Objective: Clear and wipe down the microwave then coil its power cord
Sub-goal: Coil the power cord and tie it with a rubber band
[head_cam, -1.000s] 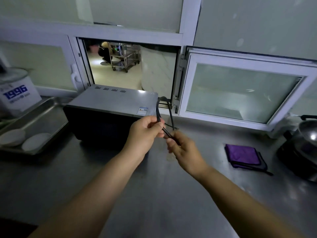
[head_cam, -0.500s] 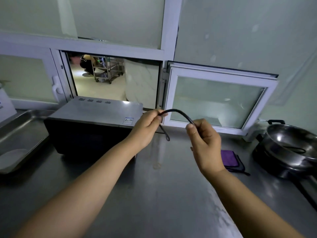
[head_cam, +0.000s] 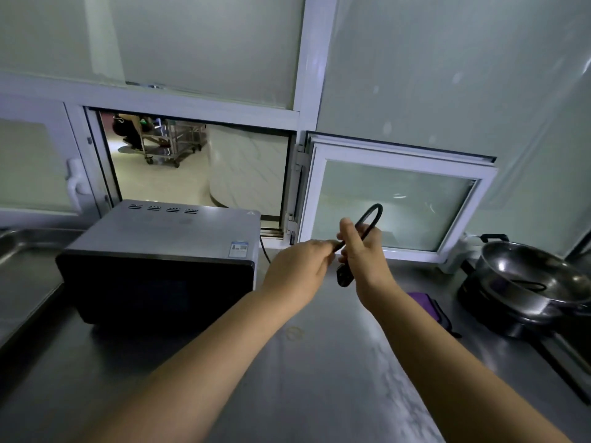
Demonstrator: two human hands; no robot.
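Observation:
A silver microwave with a dark door stands on the steel counter, left of centre. Its black power cord rises in a small loop above my hands. My right hand grips the loop's base with curled fingers. The black plug hangs just below that hand. My left hand pinches the cord right beside it. A short stretch of cord runs down behind the microwave's right rear corner.
A purple cloth lies on the counter behind my right forearm. A steel pot sits on a cooker at the right. An open pass-through window is behind the microwave, with its sash swung open. A metal tray edge shows at far left.
The hands have come together and the cord's wide arc has folded into a tight upright loop in my right hand. The plug now hangs below it. The view has shifted rightward.

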